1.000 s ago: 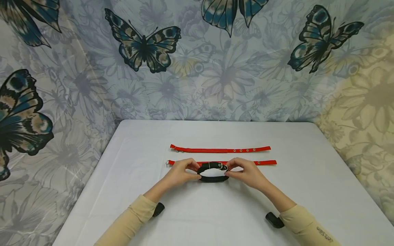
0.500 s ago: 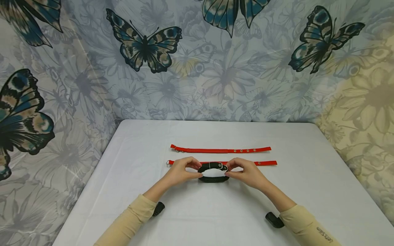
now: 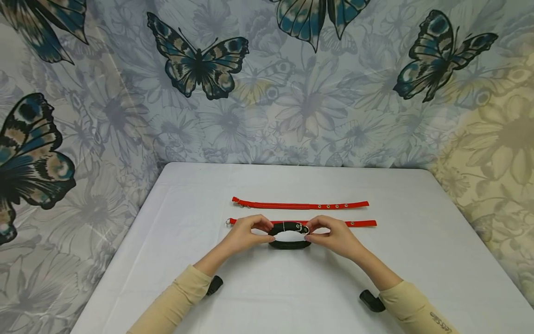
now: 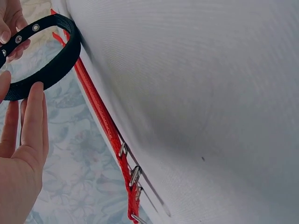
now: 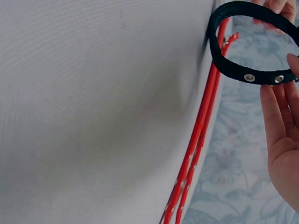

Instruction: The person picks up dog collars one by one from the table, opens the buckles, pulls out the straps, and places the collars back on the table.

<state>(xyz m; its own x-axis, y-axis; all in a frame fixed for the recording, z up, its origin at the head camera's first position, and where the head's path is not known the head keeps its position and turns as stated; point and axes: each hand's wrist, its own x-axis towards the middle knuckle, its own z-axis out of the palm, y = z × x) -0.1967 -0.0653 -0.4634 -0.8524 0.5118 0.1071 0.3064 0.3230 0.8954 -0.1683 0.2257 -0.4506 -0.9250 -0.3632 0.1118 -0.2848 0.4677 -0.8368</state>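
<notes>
A black collar [image 3: 289, 245], closed into a loop with its buckle side towards the back, is held between both hands at the middle of the table. My left hand [image 3: 249, 233] pinches its left end between thumb and fingers. Opposite it, my right hand [image 3: 333, 235] pinches the right end close to the metal buckle. Metal eyelets show along the black collar [image 5: 224, 60] in the right wrist view. Behind it lies a red collar [image 3: 363, 223], partly hidden by the hands and the loop. Farther back, a second red collar [image 3: 283, 205] lies straight, roughly parallel to it.
The white-covered table [image 3: 200, 185] spreads around the hands and meets a butterfly-patterned backdrop [image 3: 308, 106] at the back. Black wrist devices [image 3: 372, 301] hang below both sleeves, just above the table.
The head view has shifted very slightly. Both hands keep their grip on the black collar and have hardly moved; the red collars lie as before.
</notes>
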